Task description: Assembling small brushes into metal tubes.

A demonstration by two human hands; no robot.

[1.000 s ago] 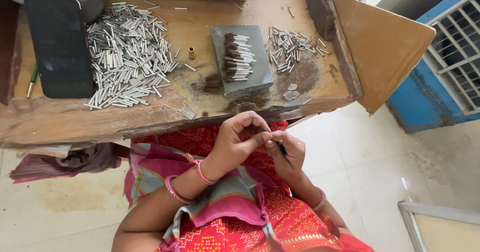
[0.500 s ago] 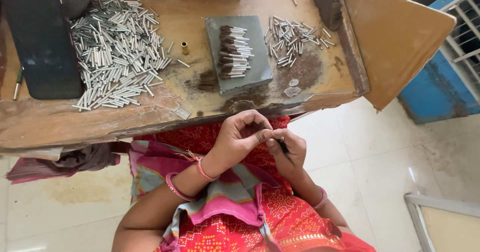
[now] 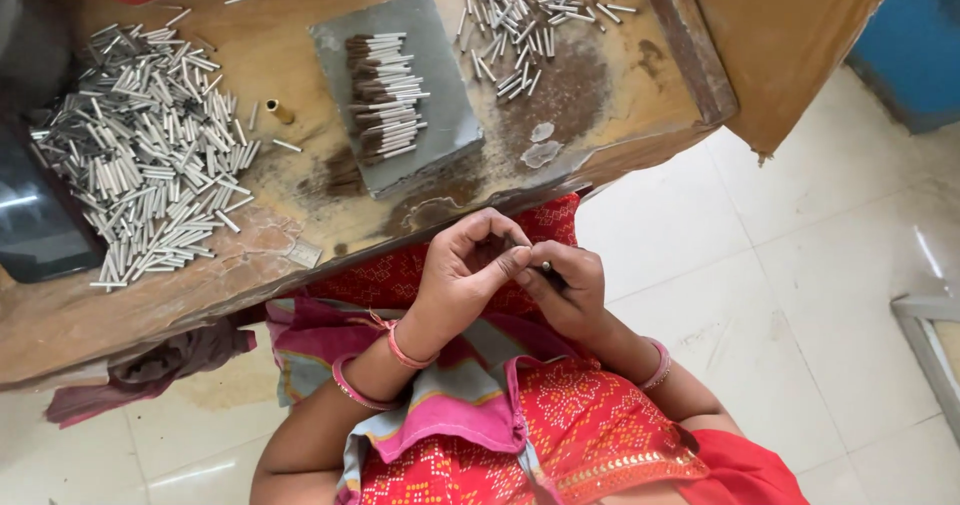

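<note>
Rough, stained wood on the table (image 3: 300, 5), its surface worn and blotchy. Left of the grey slab (image 3: 440, 95), matt and stone-like, lies a heap of shiny metal tubes (image 3: 150, 155); right of it, a smaller metal scatter (image 3: 520, 20). A glossy brass-coloured piece (image 3: 281, 113) sits just left of the slab. Below, patterned red cloth (image 3: 590, 425) and smooth, faintly glossy floor tiles (image 3: 800, 265).

Both forearms come up from the lap and meet before the body. The left hand (image 3: 462, 277) arches, thumb and forefinger pinched at the tips. The right hand (image 3: 567, 290) curls beside it, fingertips touching the left's, knuckles turned outward.
</note>
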